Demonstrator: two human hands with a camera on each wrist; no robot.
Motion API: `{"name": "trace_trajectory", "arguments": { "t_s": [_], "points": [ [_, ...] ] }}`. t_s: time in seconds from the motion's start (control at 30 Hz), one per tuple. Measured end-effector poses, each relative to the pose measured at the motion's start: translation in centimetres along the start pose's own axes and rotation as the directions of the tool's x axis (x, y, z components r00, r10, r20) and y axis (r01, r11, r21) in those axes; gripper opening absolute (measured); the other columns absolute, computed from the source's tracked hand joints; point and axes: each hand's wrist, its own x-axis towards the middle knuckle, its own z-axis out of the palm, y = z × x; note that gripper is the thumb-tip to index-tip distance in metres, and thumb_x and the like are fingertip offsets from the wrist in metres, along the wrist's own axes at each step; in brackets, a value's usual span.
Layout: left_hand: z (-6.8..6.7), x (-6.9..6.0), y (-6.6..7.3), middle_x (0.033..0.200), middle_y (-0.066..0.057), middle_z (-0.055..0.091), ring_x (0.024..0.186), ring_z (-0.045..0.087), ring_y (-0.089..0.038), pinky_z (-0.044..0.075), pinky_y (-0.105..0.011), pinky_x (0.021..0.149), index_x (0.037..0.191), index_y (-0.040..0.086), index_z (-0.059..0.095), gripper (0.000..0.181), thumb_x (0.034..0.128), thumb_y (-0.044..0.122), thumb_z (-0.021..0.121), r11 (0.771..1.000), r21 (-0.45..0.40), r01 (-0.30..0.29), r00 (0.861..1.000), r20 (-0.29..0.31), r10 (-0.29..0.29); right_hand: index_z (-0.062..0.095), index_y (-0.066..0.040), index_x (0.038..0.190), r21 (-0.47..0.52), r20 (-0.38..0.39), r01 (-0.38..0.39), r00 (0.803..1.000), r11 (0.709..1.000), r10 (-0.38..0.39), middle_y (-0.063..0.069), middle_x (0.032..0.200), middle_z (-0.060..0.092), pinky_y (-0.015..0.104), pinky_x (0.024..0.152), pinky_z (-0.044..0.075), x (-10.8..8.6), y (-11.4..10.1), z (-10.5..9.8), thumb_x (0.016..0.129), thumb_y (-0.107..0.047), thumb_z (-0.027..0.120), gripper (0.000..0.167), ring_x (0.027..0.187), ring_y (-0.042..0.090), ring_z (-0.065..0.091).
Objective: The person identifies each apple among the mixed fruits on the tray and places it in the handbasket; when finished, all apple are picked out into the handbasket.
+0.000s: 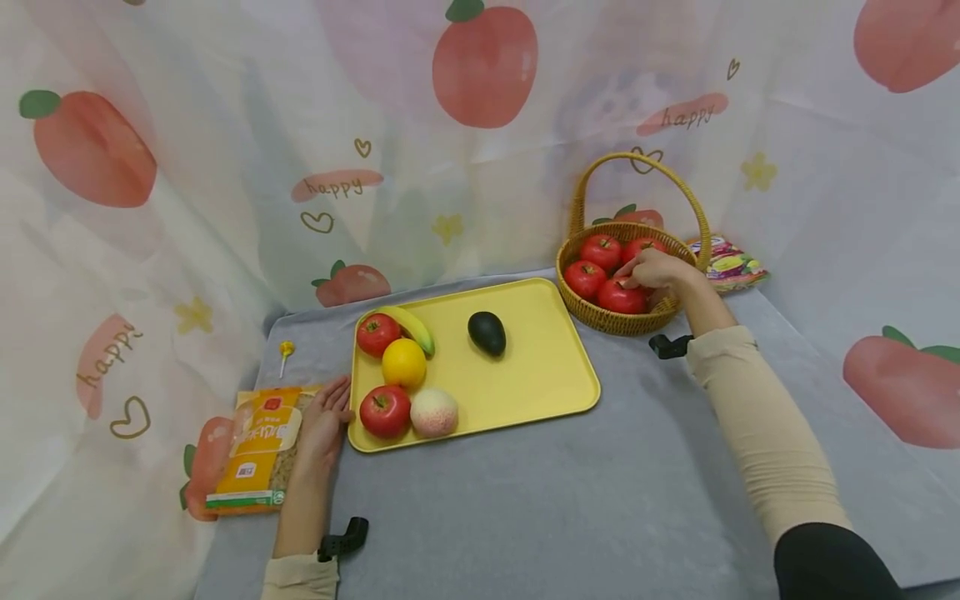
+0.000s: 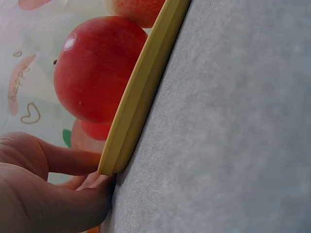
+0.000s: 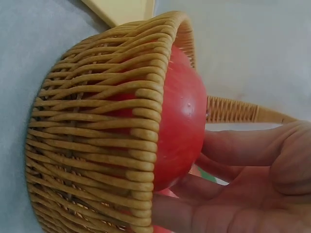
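Note:
My left hand [image 1: 324,421] is at the left edge of a yellow tray [image 1: 525,383], and its thumb and fingers pinch the rim. On the tray lie a red apple [image 1: 378,334], a banana [image 1: 408,325], an orange [image 1: 404,363], another red apple [image 1: 385,412], a peach [image 1: 434,413] and a dark avocado [image 1: 487,333]. Over a wicker basket [image 1: 622,323] of several red apples, my right hand [image 1: 660,271] reaches down and holds the front apple [image 1: 621,297]. In the right wrist view, thumb and fingers lie around that apple [image 3: 184,116], which sits inside the basket rim.
An orange food packet [image 1: 258,450] lies beside the left forearm, with a yellow lollipop [image 1: 286,350] behind it. The basket's tall handle [image 1: 637,156] arches over the apples. A colourful snack bag [image 1: 731,265] lies right of the basket. A printed curtain [image 1: 405,125] stands behind the grey cloth-covered table [image 1: 525,508].

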Motion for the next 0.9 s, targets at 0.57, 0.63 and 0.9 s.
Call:
{"name": "trace_trajectory", "arguments": {
  "t_s": [0.57, 0.63, 0.9],
  "points": [
    [-0.1, -0.1, -0.1, 0.169, -0.012, 0.032, 0.154, 0.032, -0.023, 0.027, -0.036, 0.125, 0.164, 0.007, 0.03, 0.083, 0.0889, -0.025, 0.043, 1.0, 0.017, 0.002, 1.0, -0.005, -0.002, 0.042, 0.014, 0.15, 0.03, 0.124, -0.031, 0.992, 0.999, 0.027, 0.031, 0.148, 0.038, 0.055, 0.098, 0.057, 1.5, -0.8, -0.2, 0.108, -0.008, 0.048, 0.048, 0.122, 0.037, 0.051],
    [-0.2, -0.1, -0.2, 0.168, -0.012, 0.032, 0.154, 0.033, -0.023, 0.027, -0.036, 0.125, 0.164, 0.007, 0.029, 0.084, 0.0884, -0.026, 0.043, 1.0, 0.014, -0.001, 1.0, -0.006, 0.001, 0.041, 0.014, 0.15, 0.025, 0.131, -0.034, 0.991, 0.999, 0.03, 0.032, 0.149, 0.037, 0.054, 0.097, 0.058, 1.7, -0.8, -0.1, 0.108, -0.008, 0.048, 0.048, 0.123, 0.037, 0.05],
    [0.0, 0.0, -0.4, 0.168, -0.014, 0.033, 0.154, 0.034, -0.024, 0.028, -0.036, 0.125, 0.163, 0.005, 0.03, 0.083, 0.0877, -0.026, 0.043, 0.999, 0.021, -0.031, 0.999, -0.006, 0.032, 0.043, 0.012, 0.149, 0.009, 0.123, -0.051, 0.991, 0.999, 0.05, 0.026, 0.143, 0.042, 0.05, 0.096, 0.058, 2.2, -0.2, 0.1, 0.108, -0.012, 0.05, 0.049, 0.117, 0.034, 0.05]
  ]
}}
